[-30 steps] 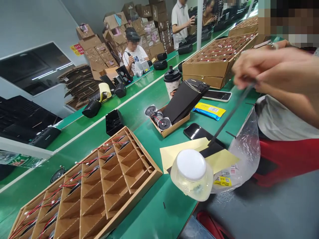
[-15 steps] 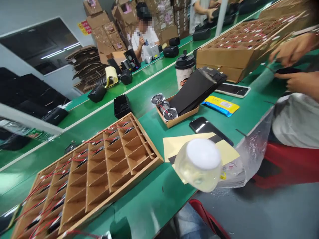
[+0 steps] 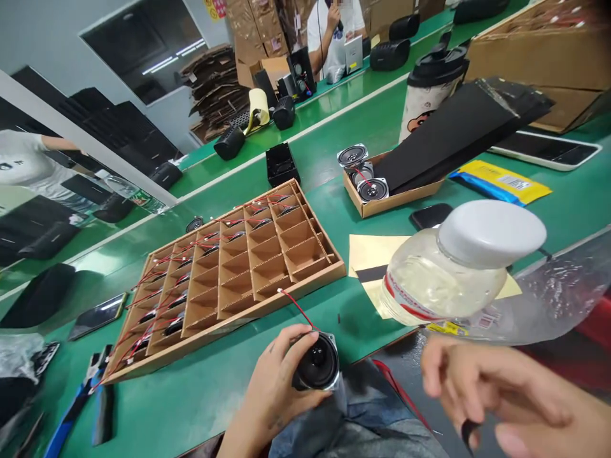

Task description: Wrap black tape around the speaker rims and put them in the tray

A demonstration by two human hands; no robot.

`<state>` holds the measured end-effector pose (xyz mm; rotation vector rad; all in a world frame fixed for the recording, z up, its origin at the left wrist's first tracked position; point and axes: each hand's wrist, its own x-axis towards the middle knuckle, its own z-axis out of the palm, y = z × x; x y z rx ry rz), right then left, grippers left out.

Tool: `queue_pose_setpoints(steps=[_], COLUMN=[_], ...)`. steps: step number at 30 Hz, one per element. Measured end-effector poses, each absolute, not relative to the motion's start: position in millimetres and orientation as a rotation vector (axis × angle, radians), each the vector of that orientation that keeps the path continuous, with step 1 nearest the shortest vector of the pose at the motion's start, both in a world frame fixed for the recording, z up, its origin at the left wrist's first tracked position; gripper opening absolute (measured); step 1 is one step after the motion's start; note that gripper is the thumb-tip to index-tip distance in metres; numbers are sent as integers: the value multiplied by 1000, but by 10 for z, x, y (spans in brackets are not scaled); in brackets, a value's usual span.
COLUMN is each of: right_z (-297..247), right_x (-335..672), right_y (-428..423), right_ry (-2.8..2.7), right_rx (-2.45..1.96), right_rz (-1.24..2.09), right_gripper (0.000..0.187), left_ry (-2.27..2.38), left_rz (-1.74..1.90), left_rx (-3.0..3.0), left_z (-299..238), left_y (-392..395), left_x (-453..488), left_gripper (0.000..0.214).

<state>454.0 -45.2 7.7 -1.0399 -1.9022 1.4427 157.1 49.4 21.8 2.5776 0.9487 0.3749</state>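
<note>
My left hand point(image 3: 286, 372) grips a small round speaker point(image 3: 319, 361) by its rim, with the black cone facing up. A thin red wire with a white plug runs from it toward the divided cardboard box point(image 3: 229, 324). On the right, my right hand point(image 3: 506, 394) is blurred, its fingers curled, with a small black strip point(image 3: 470, 431) at the fingertips. Above that hand stands a clear jar with a white lid point(image 3: 443, 273), over a pale yellow sheet point(image 3: 370, 251) bearing a black strip. Several wired speakers sit in the box's cells.
Blue-handled pliers point(image 3: 81, 401) and a phone point(image 3: 98, 315) lie at left. A small carton point(image 3: 405, 200) holds speakers and black sheets. Beyond are a lidded cup point(image 3: 429, 89), a yellow-blue packet point(image 3: 506, 181) and a white-edged phone point(image 3: 548, 149). A person point(image 3: 334, 32) sits across the green bench.
Both my hands have come into view, the left with a speaker, the right with a black strip. The view has shifted left and down, and the co-worker's hands at right are out of sight.
</note>
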Motion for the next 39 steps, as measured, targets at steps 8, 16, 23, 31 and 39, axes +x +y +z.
queue_pose_setpoints(steps=[8,16,23,31,39], right_z=[126,176,340,441,468], right_x=[4100,3860,3713,3499,3396], right_y=[-346,-43,221,559,647], right_ry=[-901,-1002,-1404,-1903,-2095], right_rx=[-768,-1021,-1417,-1576,-1615], right_rz=[1827,1750,1560,1244,1170], right_gripper=[25,19,12,16,20], left_ry=[832,843,789,768,784], left_rz=[395,450,407,363,367], left_rx=[2359,2081,1953,1938,1916], left_z=[90,-17,-54,-50,-51], left_y=[631,626,598,566,531], left_x=[1595,1580,1504,1478,1485], left_gripper=[77,74,84,90,93])
